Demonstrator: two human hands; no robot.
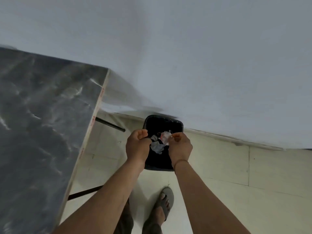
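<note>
We held both hands over a black rectangular plastic waste bin that stood on the pale tiled floor, against the white wall. Our right hand pinched the edge of a crumpled clear wrapper with pink marks between thumb and forefinger, above the bin's open mouth. Just below it lay a crumpled grey-white scrap; we could not tell whether it hung from our hands or rested inside the bin. Our left hand was curled, its fingertips beside that scrap, and we could not tell whether it gripped anything. The dark marbled desk stood to our left, near the bin. Our foot in a grey sandal was planted just before the bin.
</note>
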